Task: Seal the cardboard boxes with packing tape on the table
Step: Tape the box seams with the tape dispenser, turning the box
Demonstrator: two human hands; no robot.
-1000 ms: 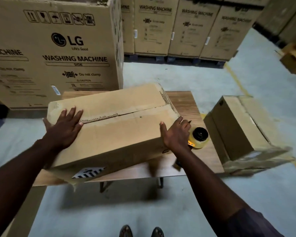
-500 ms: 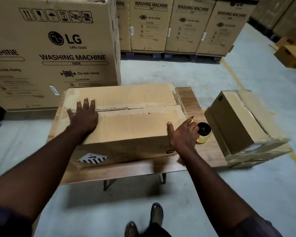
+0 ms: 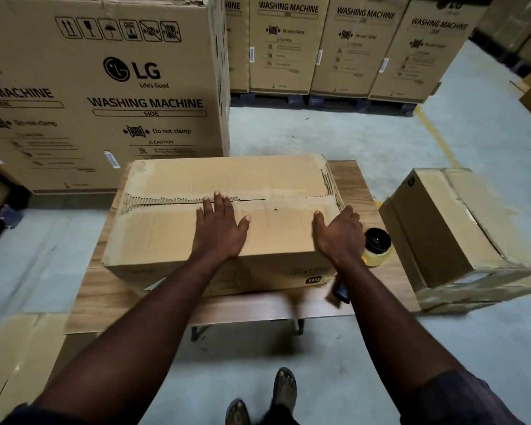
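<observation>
A large cardboard box (image 3: 172, 231) lies on the wooden table (image 3: 105, 296). Its top flaps are closed, and the ragged middle seam (image 3: 166, 201) shows no tape. My left hand (image 3: 219, 228) lies flat on the box top with spread fingers, fingertips at the seam. My right hand (image 3: 339, 233) rests on the box's right end, thumb on top and fingers over the edge. A tape dispenser with a yellowish roll (image 3: 377, 248) lies on the table just right of that hand. Its black handle (image 3: 341, 292) shows below my wrist.
A second closed cardboard box (image 3: 454, 228) sits on stacked cartons right of the table. A tall washing machine carton (image 3: 105, 87) stands behind the table, with more of them (image 3: 344, 47) on pallets further back. Flattened cardboard (image 3: 16, 363) lies at lower left. My feet (image 3: 284, 386) are below.
The box has turned and slid so that it sits square on the table. My left hand moved from the box's left end to the middle of its top. My right hand stayed at the right end.
</observation>
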